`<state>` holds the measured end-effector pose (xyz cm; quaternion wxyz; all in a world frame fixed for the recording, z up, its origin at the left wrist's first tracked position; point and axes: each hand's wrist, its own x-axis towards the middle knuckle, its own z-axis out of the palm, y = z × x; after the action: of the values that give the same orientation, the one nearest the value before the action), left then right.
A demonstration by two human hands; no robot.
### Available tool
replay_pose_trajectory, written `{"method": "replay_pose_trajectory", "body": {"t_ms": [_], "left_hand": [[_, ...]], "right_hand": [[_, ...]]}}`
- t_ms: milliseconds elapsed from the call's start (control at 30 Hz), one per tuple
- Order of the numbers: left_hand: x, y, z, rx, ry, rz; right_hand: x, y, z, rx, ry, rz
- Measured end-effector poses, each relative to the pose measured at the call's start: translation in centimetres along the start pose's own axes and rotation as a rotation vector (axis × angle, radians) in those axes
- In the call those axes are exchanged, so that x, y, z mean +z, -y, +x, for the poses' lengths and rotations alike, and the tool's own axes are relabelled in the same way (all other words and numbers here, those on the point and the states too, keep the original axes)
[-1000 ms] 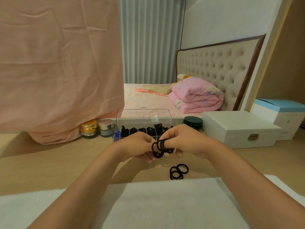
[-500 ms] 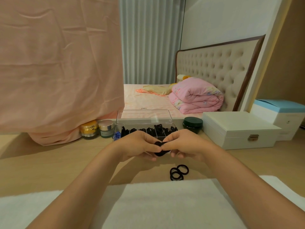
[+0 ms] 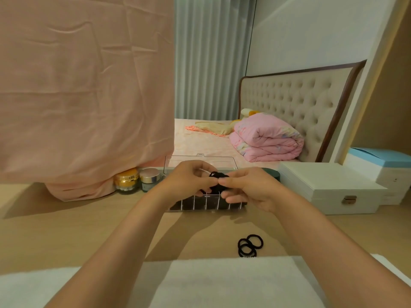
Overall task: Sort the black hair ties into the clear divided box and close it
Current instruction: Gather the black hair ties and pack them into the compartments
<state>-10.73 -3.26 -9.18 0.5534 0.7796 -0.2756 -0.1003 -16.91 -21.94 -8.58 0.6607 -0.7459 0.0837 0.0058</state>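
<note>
Black hair ties point(image 3: 217, 175) are bunching between my two hands just above the clear divided box point(image 3: 206, 206), over its middle compartments. My left hand point(image 3: 189, 180) is pinching one side of the bunch with curled fingers and thumb. My right hand point(image 3: 249, 188) is pinching the other side, with the fingertips of both hands nearly meeting.

I am judging the ties to be light, soft and stretchy. They are crumpling under the pinch, so they are likely to spring open or snag on a divider on release. I am reckoning the best hold is across the whole bundle, squeezed flat, not by a single loop.

The loose ties point(image 3: 250, 244) are lying overlapped on the tabletop point(image 3: 89, 236), on the near side of the box and a little to its right, apart from it. The lid point(image 3: 200, 162) is standing open at the box's far edge, and several compartments are showing dark contents.
</note>
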Motion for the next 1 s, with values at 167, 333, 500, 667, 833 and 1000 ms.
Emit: {"method": "replay_pose_trajectory", "body": {"t_ms": [167,333,500,667,833,1000], "left_hand": [[-2.2,1.7,2.1,0.096,-0.202,0.323],[-1.7,4.3,2.9,0.091,-0.157,0.555],[-1.2,5.3,3.2,0.116,-0.06,0.668],[-1.1,5.7,3.5,0.196,-0.025,0.798],[-0.9,5.4,3.5,0.2,-0.038,0.847],[-0.4,5.5,3.8,0.179,-0.007,0.886]], "right_hand": [[1.5,1.6,3.4,-0.124,-0.218,-0.411],[2.9,1.0,6.7,-0.196,-0.247,-0.911],[3.3,1.2,7.6,-0.179,-0.127,-1.314],[2.4,2.3,7.8,-0.163,0.045,-1.094],[0.8,2.9,6.3,-0.19,-0.039,-0.77],[1.7,0.1,3.1,-0.489,-0.095,-1.146]]}}
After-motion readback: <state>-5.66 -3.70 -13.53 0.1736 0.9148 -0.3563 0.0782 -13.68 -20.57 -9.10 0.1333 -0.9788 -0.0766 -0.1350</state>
